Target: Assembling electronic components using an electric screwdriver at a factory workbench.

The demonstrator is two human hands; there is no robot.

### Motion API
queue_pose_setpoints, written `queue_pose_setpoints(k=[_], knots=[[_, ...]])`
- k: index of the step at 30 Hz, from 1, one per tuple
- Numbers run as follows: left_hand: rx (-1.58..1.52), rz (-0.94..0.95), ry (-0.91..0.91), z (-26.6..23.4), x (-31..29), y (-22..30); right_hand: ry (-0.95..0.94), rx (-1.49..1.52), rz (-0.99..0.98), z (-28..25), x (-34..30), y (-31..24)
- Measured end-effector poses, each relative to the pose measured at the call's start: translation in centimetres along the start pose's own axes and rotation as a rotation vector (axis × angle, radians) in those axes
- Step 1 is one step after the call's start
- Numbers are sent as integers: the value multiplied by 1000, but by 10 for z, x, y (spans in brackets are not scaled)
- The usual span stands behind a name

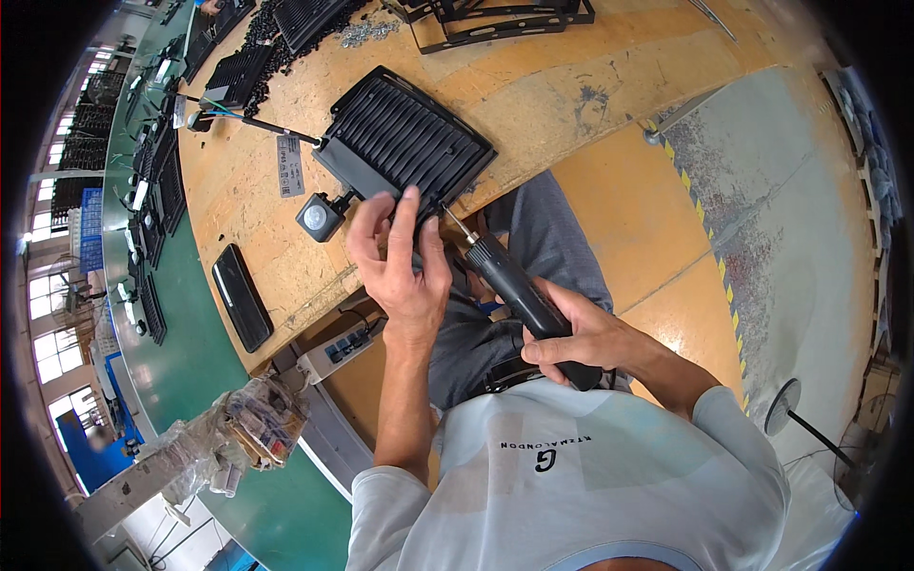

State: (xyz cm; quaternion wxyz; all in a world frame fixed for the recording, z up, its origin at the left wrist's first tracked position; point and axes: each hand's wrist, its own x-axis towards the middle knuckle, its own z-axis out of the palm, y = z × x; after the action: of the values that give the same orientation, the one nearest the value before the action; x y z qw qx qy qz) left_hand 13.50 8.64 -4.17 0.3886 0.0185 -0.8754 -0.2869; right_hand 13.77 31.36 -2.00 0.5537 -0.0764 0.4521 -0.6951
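Your left hand's [402,271] spread fingers seemingly steady the floodlight [405,133] at the bench [286,276] edge; your right hand's [586,333] wrap the electric screwdriver [514,285].

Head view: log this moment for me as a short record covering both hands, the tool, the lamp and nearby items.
Left hand: at the near side of the lamp
Right hand: gripping the screwdriver
Screwdriver tip: by the lamp's near side
Lamp: black, ribbed face up
Table: wooden
Phone: lying left of the lamp

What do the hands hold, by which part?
Right hand: black screwdriver, by its rear body. Left hand touches the finned housing near its edge; grip unclear.
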Motion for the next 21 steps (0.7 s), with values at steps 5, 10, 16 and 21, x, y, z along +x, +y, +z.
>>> queue_pose_setpoints(k=[5, 10, 16, 21], knots=[[213, 103, -250, -13, 18, -1, 18, -27, 36, -3, 0, -4], [188, 108, -257, -16, 21, -14, 19, -32, 45, -2, 2, -11], [126, 112, -317, -16, 21, -18, -2, 49, 123, -6, -3, -24], [104, 130, -309, -18, 22, -19, 1, 75, 160, 0, -6, -37]])
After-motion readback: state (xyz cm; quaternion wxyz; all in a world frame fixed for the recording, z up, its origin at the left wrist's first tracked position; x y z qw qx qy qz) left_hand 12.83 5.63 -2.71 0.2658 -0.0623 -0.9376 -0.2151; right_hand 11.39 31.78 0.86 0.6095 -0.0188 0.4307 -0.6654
